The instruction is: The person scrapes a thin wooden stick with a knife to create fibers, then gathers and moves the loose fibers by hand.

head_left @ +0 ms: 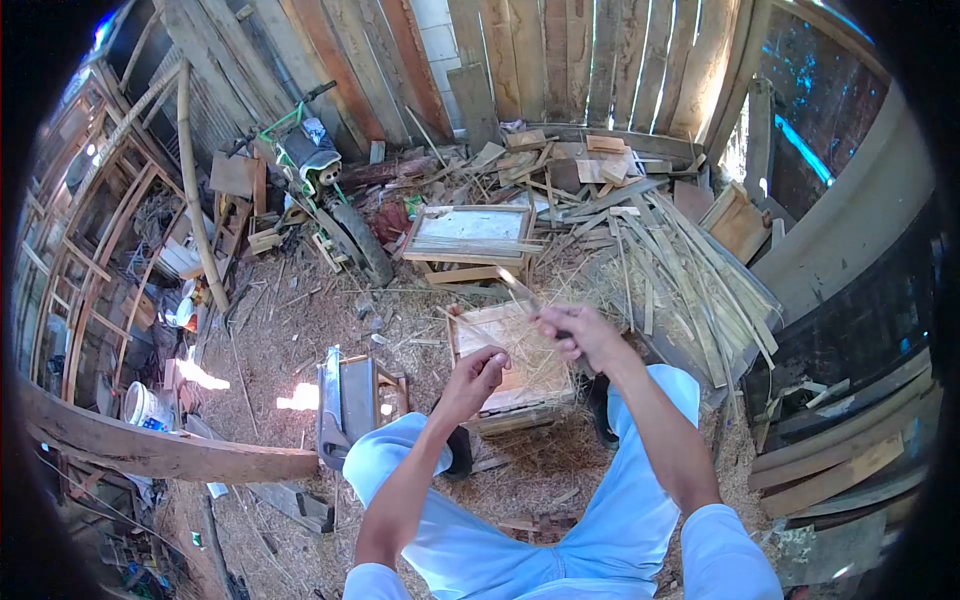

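The right hand's (583, 338) fingers are clamping the knife (518, 291) near the desk's (512, 379) far right corner. The left hand's (478, 380) fingers are curling together by its left edge. A white bucket (148, 406) is sitting leftward, contents unclear.

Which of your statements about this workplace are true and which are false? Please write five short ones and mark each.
1. The right hand is holding a knife. True.
2. The bike with the green frame stands at the right side of the view. False: it is at the left.
3. Long wooden strips lie in a pile at the right. True.
4. The trousers of the person are dark red. False: they are light blue.
5. A white bucket is at the left side. True.
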A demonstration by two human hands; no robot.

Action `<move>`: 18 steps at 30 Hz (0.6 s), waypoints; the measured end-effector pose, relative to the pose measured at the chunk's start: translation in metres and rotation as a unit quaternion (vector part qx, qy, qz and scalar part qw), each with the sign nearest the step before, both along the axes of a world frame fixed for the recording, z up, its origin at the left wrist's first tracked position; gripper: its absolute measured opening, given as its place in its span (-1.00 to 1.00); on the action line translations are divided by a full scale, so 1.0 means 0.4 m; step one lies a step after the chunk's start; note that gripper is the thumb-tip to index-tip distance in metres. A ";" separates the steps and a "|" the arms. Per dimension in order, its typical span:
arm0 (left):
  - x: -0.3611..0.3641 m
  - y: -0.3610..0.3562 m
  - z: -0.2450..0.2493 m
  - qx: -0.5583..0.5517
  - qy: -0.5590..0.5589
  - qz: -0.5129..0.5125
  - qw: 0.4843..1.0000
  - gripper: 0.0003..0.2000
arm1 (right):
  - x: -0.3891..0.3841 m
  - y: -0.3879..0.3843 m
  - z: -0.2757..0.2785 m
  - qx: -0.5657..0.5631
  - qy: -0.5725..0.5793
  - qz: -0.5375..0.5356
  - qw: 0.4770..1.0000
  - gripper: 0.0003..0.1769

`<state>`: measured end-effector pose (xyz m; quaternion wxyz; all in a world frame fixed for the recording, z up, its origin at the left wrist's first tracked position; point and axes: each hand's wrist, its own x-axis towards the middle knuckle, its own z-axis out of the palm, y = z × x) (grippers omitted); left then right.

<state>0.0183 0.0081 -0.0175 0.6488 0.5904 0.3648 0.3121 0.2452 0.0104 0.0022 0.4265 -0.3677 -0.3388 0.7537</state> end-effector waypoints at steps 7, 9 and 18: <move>-0.055 -0.015 -0.008 -0.013 0.023 -0.007 1.000 -0.78 | 0.179 0.054 -0.002 0.014 0.029 -0.169 0.985 -0.73; -0.088 -0.016 -0.018 -0.030 0.031 0.020 0.999 -0.78 | 0.240 0.052 -0.017 0.030 0.024 -0.229 0.973 -0.73; -0.025 0.026 -0.032 0.011 0.011 0.036 0.999 -0.79 | -0.043 -0.043 0.021 0.047 -0.072 -0.045 0.995 -0.78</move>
